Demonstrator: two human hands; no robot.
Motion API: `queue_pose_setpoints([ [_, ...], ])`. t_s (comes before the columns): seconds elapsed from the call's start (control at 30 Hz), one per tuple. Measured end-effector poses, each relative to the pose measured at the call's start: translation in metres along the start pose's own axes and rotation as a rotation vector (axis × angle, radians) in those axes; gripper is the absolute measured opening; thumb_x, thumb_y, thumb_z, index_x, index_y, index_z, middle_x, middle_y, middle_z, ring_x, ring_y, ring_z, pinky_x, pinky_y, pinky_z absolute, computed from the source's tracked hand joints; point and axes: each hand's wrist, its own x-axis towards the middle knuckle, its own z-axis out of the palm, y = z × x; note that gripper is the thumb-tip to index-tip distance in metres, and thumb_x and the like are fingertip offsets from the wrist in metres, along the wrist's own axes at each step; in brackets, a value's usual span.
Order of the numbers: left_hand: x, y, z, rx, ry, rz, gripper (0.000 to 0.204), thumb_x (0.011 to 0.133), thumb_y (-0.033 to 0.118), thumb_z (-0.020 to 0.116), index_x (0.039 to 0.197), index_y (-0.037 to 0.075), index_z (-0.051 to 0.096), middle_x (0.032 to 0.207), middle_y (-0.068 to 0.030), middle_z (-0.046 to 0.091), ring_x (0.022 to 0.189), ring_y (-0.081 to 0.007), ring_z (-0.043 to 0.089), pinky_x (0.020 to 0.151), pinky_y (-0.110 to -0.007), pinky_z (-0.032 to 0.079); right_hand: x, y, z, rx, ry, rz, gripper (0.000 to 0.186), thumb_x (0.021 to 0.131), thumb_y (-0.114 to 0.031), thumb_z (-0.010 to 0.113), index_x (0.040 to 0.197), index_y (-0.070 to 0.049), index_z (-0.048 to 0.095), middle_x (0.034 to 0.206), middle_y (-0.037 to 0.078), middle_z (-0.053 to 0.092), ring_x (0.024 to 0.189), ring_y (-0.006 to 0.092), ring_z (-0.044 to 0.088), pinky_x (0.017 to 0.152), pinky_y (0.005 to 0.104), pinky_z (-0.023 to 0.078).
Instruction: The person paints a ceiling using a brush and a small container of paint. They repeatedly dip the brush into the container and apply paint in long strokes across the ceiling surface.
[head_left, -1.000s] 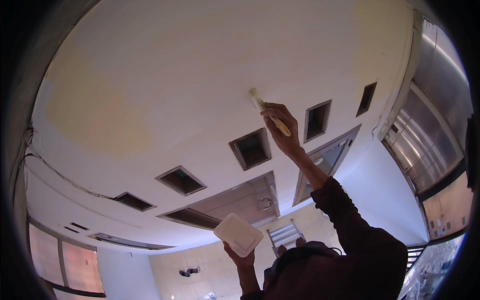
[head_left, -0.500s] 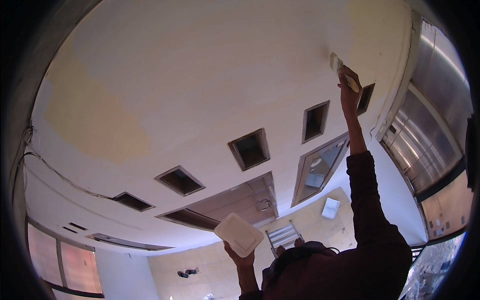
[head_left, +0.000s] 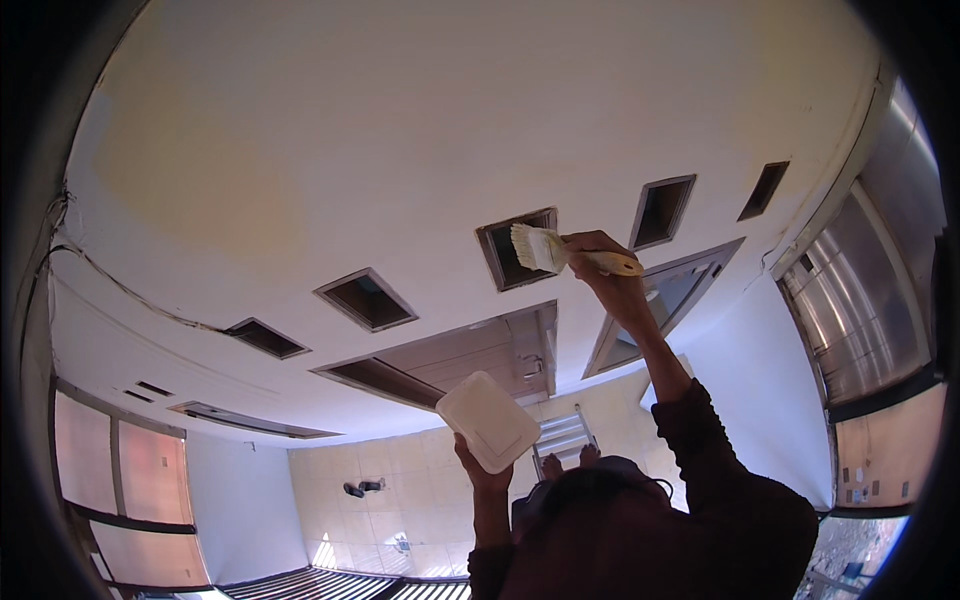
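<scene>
My right hand (head_left: pixel 605 270) grips a wide paintbrush (head_left: pixel 541 249) by its wooden handle. The whitish bristles point left and overlap the middle square opening in my view; whether they touch anything there I cannot tell. In my left hand (head_left: pixel 484 467) is a white, rounded rectangular tub (head_left: pixel 488 421), held from below near my body; its contents cannot be made out. Before me spreads a wall (head_left: pixel 400 120), mostly white, with a yellowish patch (head_left: pixel 185 190) on the left and fainter yellow at the upper right.
A row of small framed openings crosses the wall, one of them (head_left: pixel 366 299) left of the brush. Below is a door (head_left: pixel 470 362). My bare feet stand on a metal ladder (head_left: pixel 563 433). Dark footwear (head_left: pixel 364 488) lies on the tiled floor. Cables (head_left: pixel 130 290) hang at left.
My right hand has come down and left from the upper right wall, bringing the paintbrush closer to the tub. The tub has shifted slightly up and right in view.
</scene>
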Motion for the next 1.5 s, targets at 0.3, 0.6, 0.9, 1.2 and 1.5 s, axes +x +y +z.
queue_pose_setpoints([
  [0.3,-0.019,0.004,-0.002,-0.036,0.064,-0.025,0.075,0.095,0.065,0.053,0.151,0.016,0.04,0.14,-0.0074,0.056,0.125,-0.0292,0.058,0.1,-0.051,0.053,-0.087,0.159,0.006,-0.372,-0.321,0.397,0.027,0.1,-0.026,0.056,0.112,-0.004,0.065,0.068,0.011,0.067,0.068,0.0262,0.071,0.067,0.04,0.055],
  [0.6,-0.019,0.0,-0.015,0.034,0.09,-0.008,0.079,0.093,0.068,0.054,0.151,0.017,0.04,0.139,-0.0088,0.055,0.125,-0.0306,0.057,0.1,-0.054,0.052,-0.001,0.262,0.073,-0.909,-0.496,0.117,0.074,0.084,-0.002,0.059,0.152,0.001,0.032,0.148,0.029,0.044,0.109,0.0412,0.066,0.085,0.0481,0.06],
  [0.9,-0.014,-0.004,-0.037,-0.038,0.086,-0.003,0.083,0.093,0.069,0.054,0.151,0.011,0.039,0.138,-0.0143,0.056,0.124,-0.0348,0.059,0.099,-0.054,0.053,0.019,0.322,0.088,-1.1,-0.622,0.18,0.075,0.083,-0.003,0.06,0.151,0.008,0.03,0.138,0.036,0.051,0.1,0.041,0.071,0.078,0.0476,0.061],
  [1.2,0.01,-0.002,-0.041,-0.065,0.073,-0.046,0.085,0.093,0.07,0.052,0.152,0.01,0.039,0.139,-0.0165,0.056,0.124,-0.0362,0.059,0.098,-0.054,0.053,0.005,0.323,0.077,-1.181,-0.536,-0.026,0.063,0.085,-0.009,0.06,0.145,-0.002,0.043,0.146,0.024,0.049,0.087,0.0381,0.074,0.068,0.043,0.064],
  [1.5,0.043,-0.017,-0.106,-0.309,-0.125,-0.083,0.09,0.09,0.072,0.054,0.155,0.013,0.035,0.145,-0.0159,0.05,0.132,-0.037,0.053,0.105,-0.058,0.049,-0.005,0.31,0.079,-1.254,-0.56,-0.113,0.08,0.081,-0.003,0.064,0.154,0.001,0.03,0.153,0.028,0.039,0.085,0.0389,0.072,0.065,0.0434,0.062],
])
